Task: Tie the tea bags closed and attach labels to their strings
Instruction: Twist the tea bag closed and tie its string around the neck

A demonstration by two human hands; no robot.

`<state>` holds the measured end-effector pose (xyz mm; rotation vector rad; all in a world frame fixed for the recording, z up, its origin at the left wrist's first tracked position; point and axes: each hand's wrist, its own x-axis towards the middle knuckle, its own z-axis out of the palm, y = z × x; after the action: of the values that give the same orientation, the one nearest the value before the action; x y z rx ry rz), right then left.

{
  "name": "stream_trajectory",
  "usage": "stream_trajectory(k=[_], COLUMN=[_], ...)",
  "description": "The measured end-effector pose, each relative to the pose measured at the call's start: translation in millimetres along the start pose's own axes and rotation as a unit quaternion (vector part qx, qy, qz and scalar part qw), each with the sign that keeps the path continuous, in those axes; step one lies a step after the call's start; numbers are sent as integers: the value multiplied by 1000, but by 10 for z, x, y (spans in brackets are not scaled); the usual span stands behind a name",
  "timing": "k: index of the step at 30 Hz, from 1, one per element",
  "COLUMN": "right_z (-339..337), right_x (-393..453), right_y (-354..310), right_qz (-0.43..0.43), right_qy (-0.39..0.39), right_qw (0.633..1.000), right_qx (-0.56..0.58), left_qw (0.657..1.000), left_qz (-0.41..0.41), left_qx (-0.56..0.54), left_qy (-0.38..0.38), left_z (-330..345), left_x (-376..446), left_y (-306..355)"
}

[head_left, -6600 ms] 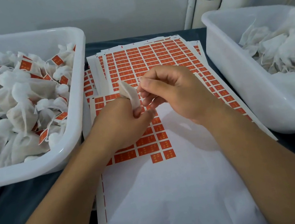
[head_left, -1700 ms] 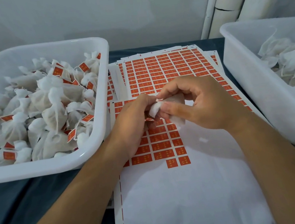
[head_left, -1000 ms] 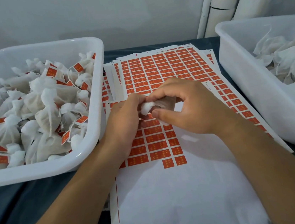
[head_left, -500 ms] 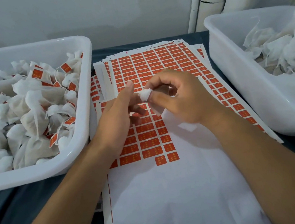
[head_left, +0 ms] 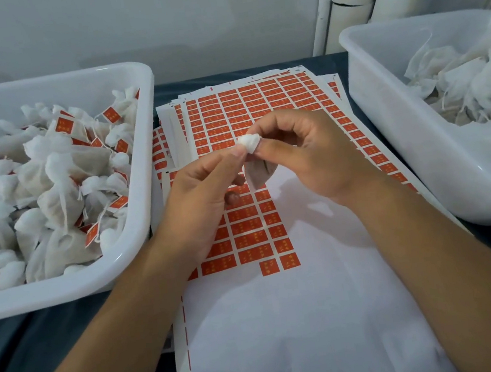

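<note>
A small white tea bag (head_left: 253, 157) hangs above the label sheets, its gathered top bunched between both hands and its body drooping below. The right hand (head_left: 305, 156) pinches the bunched neck with thumb and forefinger, the other fingers curled. The left hand (head_left: 201, 191) meets it from the left, thumb and forefinger closed at the same neck; whether they hold a string is too small to tell. Beneath lies a sheet of orange labels (head_left: 243, 232), partly stripped, over a stack of fuller sheets (head_left: 259, 103). The left tub (head_left: 144, 179) holds tied, labelled bags (head_left: 52, 184). The right tub (head_left: 391, 124) holds unlabelled bags (head_left: 466, 81).
</note>
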<state>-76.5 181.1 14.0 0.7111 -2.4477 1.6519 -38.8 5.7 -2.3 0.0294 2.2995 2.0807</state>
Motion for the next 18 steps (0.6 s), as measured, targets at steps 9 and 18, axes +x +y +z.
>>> stream_trajectory(k=[9,18], right_z=[88,69], right_x=[-16,-14], right_y=[-3,24], right_qz=[39,139], right_qy=[36,-2], right_qw=[998,978], right_qx=[28,159], left_qw=[986,982], left_qz=[109,95], left_qx=[56,46], left_qy=[111,154], left_z=[104,93], left_x=[14,-6], left_y=[-21,18])
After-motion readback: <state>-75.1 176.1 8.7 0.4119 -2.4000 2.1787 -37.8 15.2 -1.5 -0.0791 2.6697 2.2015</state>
